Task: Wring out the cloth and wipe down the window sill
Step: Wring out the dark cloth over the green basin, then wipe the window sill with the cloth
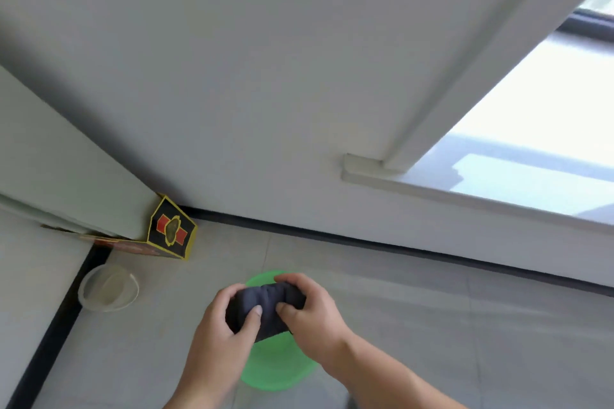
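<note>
Low in the centre of the frame, my left hand [222,329] and right hand [314,319] both have a tight grip on the dark cloth [265,300] — fingers curled round it, thumbs pressed on top, fabric bunched between them. It hangs over the green basin [277,372] on the floor [432,325]. The window sill [465,197] crosses the right side, its corner jutting mid-frame. At lower left sit a clear tub [108,289] and a black-and-yellow box [171,231] — open floor lies rightward.
</note>
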`<state>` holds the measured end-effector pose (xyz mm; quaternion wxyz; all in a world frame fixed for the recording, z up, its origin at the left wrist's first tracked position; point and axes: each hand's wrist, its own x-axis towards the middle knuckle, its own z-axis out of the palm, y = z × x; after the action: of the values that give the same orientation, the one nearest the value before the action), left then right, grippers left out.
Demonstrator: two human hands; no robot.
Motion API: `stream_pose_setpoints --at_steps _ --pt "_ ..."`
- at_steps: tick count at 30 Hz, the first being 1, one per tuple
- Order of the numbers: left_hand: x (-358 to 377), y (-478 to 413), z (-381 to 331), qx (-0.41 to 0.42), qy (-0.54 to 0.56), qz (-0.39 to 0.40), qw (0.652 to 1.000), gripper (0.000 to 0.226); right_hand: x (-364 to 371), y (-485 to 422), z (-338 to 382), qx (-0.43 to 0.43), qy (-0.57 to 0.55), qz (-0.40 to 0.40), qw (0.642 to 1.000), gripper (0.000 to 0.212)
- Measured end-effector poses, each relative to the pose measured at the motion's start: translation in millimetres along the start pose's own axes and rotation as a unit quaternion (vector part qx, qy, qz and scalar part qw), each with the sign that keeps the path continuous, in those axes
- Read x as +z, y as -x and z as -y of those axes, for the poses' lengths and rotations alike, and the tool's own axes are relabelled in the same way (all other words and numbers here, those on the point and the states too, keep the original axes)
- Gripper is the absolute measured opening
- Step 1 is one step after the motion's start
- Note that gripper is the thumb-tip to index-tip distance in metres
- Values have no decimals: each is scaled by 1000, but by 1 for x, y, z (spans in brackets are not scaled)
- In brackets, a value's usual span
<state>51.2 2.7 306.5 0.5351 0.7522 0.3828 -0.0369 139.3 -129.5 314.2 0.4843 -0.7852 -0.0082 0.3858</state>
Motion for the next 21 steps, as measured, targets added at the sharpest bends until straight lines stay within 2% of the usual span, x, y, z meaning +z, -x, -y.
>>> stream_pose_setpoints --at_steps 3,6,12,17,21 --pt "8 3 -57 48 -35 -3 998 36 -44 17 34 -37 -22 -20 999 41" --pt "36 6 -117 97 -38 28 994 34 -107 32 59 -63 -45 -53 996 35" --pt "142 13 -244 158 -8 102 982 29 -276 40 76 -76 -94 -96 988 33" --pt "245 0 -340 131 78 71 986 37 -405 10 86 -110 -78 -131 982 32" --pt "303 -27 -385 105 111 41 987 37 -474 -28 91 -118 -78 -141 980 31"
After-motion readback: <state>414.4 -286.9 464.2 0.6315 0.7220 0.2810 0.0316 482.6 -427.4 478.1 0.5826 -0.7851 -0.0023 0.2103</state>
